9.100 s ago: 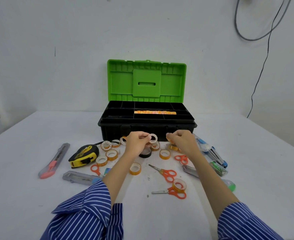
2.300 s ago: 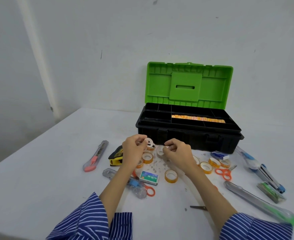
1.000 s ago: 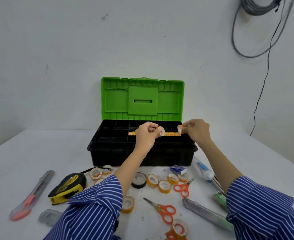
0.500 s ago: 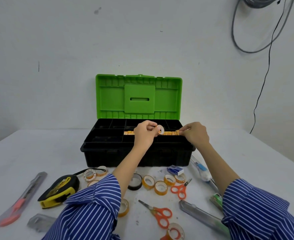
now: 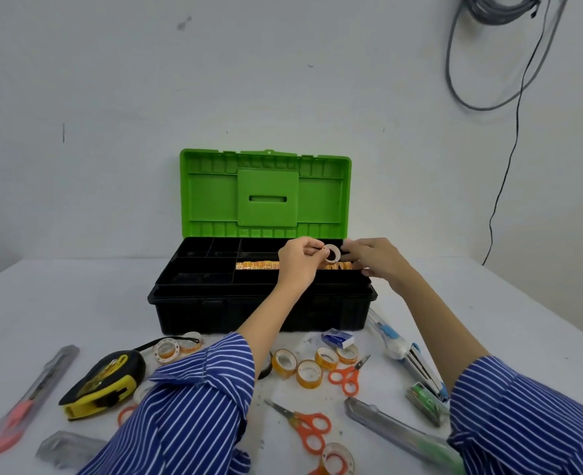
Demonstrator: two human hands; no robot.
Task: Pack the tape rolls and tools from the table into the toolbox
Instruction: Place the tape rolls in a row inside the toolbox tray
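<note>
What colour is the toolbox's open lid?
Bright green, over a black base; the lid shows best in the head view.

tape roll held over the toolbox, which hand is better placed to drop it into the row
Left. The left hand already pinches the tape roll just above the orange row in the toolbox; the right hand rests beside it, apparently holding nothing.

A white table (image 5: 60,303) carries an open black plastic toolbox with a green lid (image 5: 259,310), a yellow-and-black tape measure (image 5: 101,382), loose amber tape rolls (image 5: 309,373), orange-handled scissors (image 5: 304,426), a small blue box (image 5: 337,338) and utility knives (image 5: 26,399).
</note>
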